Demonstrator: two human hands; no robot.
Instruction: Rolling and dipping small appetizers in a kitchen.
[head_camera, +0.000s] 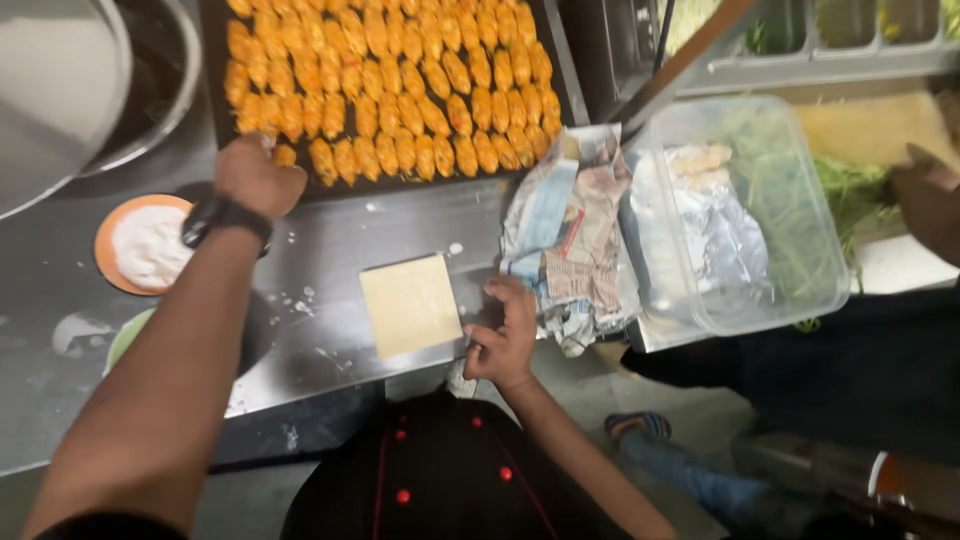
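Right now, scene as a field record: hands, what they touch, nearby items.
left hand: at near edge of dark tray of orange filled rolls, by one roll
right hand: beside pale square pastry sheet on steel counter
grip: cannot tell
nearby: orange dish of white powder; crumpled newspaper; clear plastic tub

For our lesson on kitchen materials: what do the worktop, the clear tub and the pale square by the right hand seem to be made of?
Worktop: probably stainless steel, grey with a dull sheen and flour smears. Clear tub: likely plastic, see-through with rounded corners, greens showing inside. Pale square: apparently thin dough or a pastry sheet, matt and cream, lying flat beside the right hand. The left hand is at the tray's edge.
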